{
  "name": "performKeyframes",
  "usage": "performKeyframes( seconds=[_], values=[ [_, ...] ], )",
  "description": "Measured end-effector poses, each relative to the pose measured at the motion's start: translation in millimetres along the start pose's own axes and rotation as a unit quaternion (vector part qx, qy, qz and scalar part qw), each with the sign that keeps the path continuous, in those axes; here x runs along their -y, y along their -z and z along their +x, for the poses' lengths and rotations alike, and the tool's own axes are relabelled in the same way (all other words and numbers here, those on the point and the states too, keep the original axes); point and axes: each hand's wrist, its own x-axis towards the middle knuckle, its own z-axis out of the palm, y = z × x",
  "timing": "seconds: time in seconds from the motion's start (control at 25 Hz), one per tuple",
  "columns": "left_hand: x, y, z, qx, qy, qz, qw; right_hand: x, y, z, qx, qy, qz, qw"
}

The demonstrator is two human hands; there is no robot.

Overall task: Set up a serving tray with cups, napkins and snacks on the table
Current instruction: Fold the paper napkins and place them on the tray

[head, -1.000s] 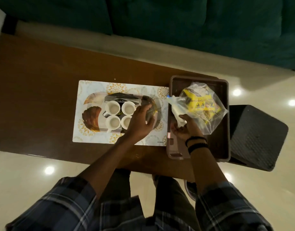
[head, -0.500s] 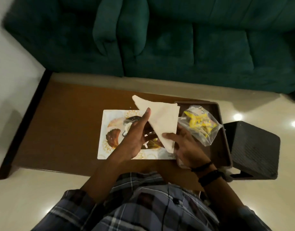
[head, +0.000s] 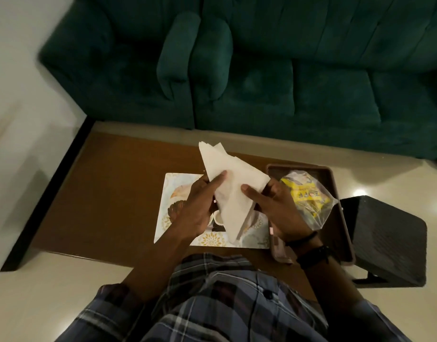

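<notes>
Both my hands hold a white paper napkin (head: 231, 183) up above the table, folded into a rough triangle. My left hand (head: 200, 206) grips its left edge, my right hand (head: 276, 208) its right side. Below them lies a patterned placemat (head: 168, 218) with the serving tray on it; only one white cup (head: 218, 218) peeks out between my hands. To the right stands a brown plastic tray (head: 336, 218) holding a clear bag of yellow snack packets (head: 308, 196).
A brown wooden table (head: 113, 193) carries everything. A green sofa (head: 261, 70) stands behind it. A black stool (head: 385, 243) sits at the table's right end. The floor is pale tile.
My right hand drew the napkin out of the brown tray and my left hand left the cups to join it. Both hands now hold it raised; my view has tilted up toward the sofa.
</notes>
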Motion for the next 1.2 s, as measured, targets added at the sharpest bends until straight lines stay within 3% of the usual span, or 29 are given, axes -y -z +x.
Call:
performKeyframes(
  seconds=[0.08,0.2,0.28,0.36,0.48,0.6,0.68,0.88,1.08,1.2],
  values=[
    [-3.2,-3.9,1.0,-0.050,0.011,-0.025,0.998,1.9,1.2,-0.2,0.016,-0.014,0.007,1.000],
    [-4.3,-13.3,2.1,-0.111,-0.060,0.040,0.991,6.8,-0.9,-1.5,0.036,-0.032,0.022,0.999],
    [-1.2,-19.3,1.7,-0.120,-0.100,0.081,0.984,6.0,0.3,-0.9,0.016,-0.010,-0.005,1.000],
    [-1.3,-22.7,0.7,-0.131,-0.085,0.096,0.983,5.3,3.6,0.2,-0.047,0.050,-0.045,0.997],
    [1.2,-27.6,0.6,-0.047,-0.057,0.056,0.996,9.7,7.2,1.8,-0.134,0.177,-0.183,0.958],
    [-4.6,-43.3,-7.5,0.017,-0.018,-0.051,0.998,11.6,-2.6,-0.5,0.017,0.240,-0.283,0.928],
    [-7.6,-45.6,-8.8,0.032,0.012,-0.096,0.995,10.1,-2.2,1.0,0.071,0.251,-0.316,0.912],
    [-2.3,-36.7,-5.6,0.043,0.011,-0.140,0.989,22.4,8.6,2.1,0.025,0.241,-0.289,0.926],
    [-6.1,-39.0,-8.8,0.065,0.019,-0.155,0.986,15.1,11.3,15.0,-0.008,0.284,-0.363,0.887],
    [-6.9,-37.9,-9.9,0.066,0.014,-0.147,0.987,21.4,14.4,18.1,-0.033,0.269,-0.309,0.912]
  ],
)
